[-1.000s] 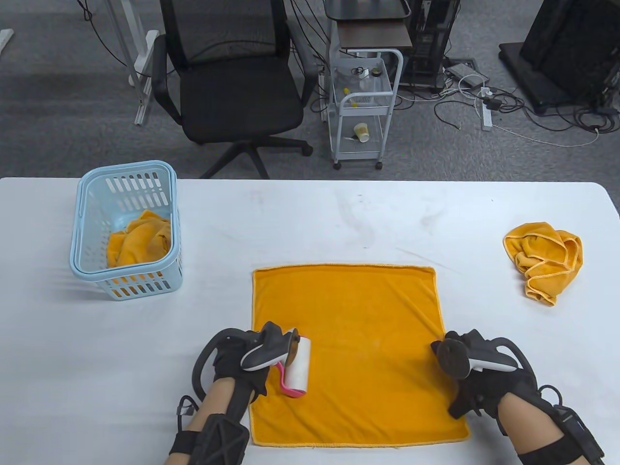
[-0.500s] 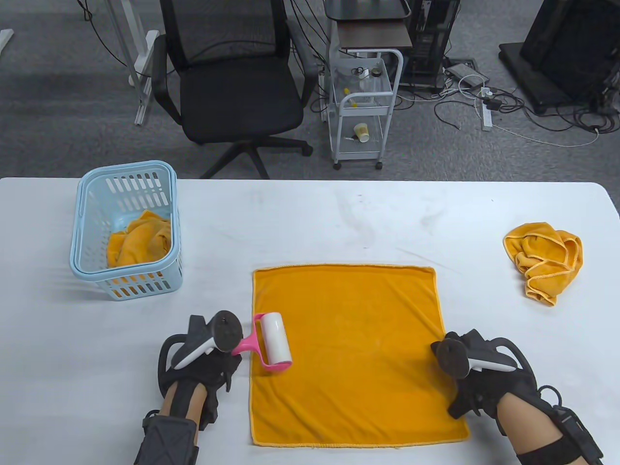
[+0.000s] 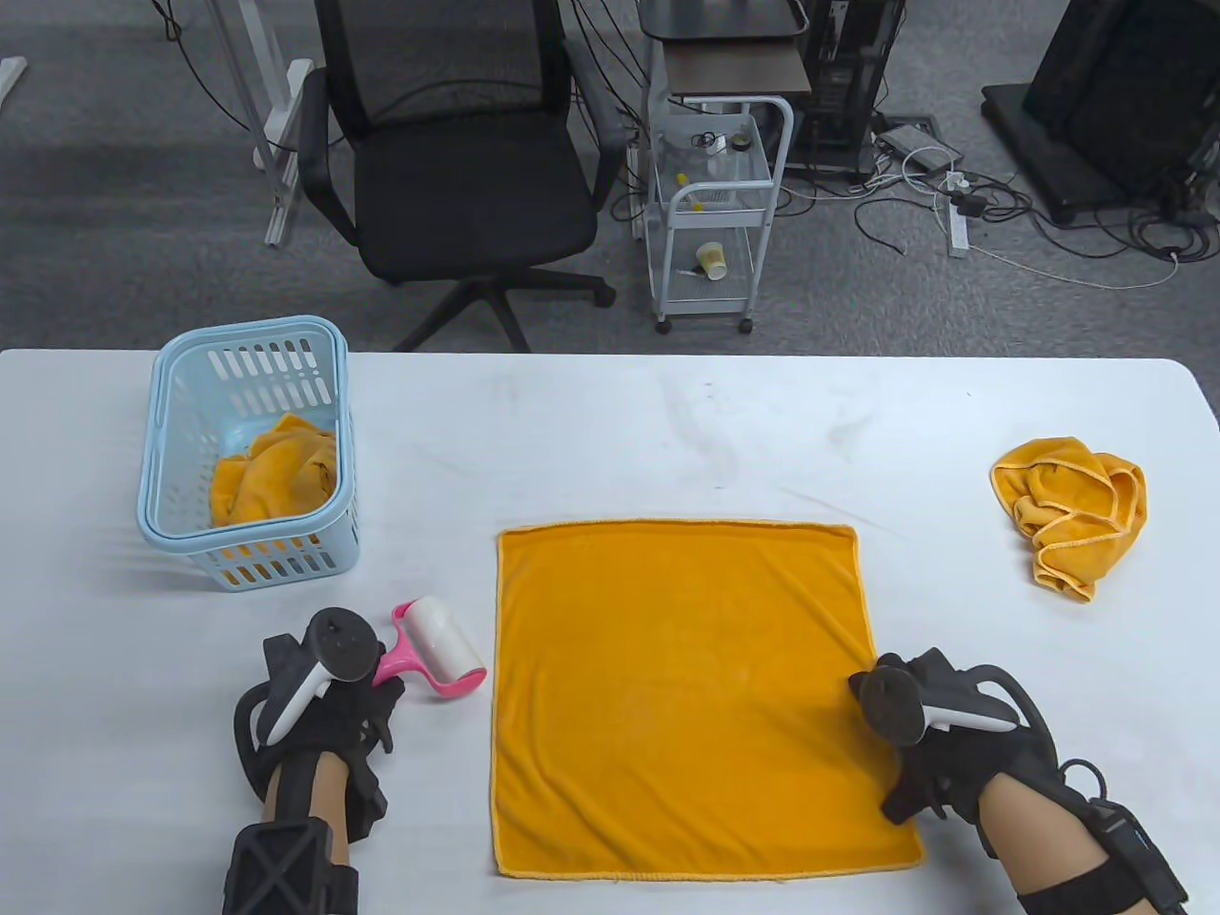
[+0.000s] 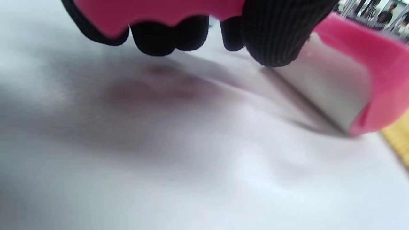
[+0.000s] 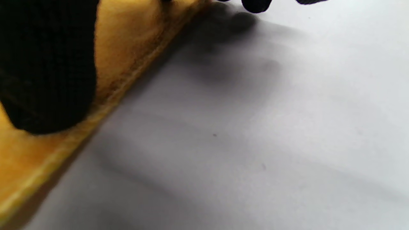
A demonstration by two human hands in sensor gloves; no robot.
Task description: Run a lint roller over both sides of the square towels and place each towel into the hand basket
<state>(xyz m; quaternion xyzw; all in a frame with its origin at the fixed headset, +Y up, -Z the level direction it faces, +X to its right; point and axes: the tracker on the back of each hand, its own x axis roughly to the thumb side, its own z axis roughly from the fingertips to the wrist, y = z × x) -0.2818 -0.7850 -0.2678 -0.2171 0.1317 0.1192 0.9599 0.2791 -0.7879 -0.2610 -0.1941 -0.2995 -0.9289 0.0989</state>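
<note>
An orange square towel [image 3: 686,696] lies spread flat near the table's front. My left hand [image 3: 367,705] grips the pink handle of the lint roller [image 3: 440,646]. The roller's white drum rests on the bare table just left of the towel's left edge. In the left wrist view my fingers [image 4: 274,35] curl round the lint roller's pink handle [image 4: 153,12], with the drum [image 4: 326,92] beside the towel's edge [image 4: 399,140]. My right hand [image 3: 929,762] rests on the towel's right edge. One finger [image 5: 48,64] presses down the towel's hem [image 5: 127,35].
A light blue hand basket [image 3: 191,534] stands at the left with a crumpled orange towel [image 3: 276,467] inside. Another crumpled orange towel [image 3: 1072,510] lies at the right. An office chair [image 3: 457,172] and a white cart [image 3: 715,210] stand beyond the far edge.
My left hand has carried the lint roller leftward off the towel and down onto the bare table. The right hand and the towel have not moved.
</note>
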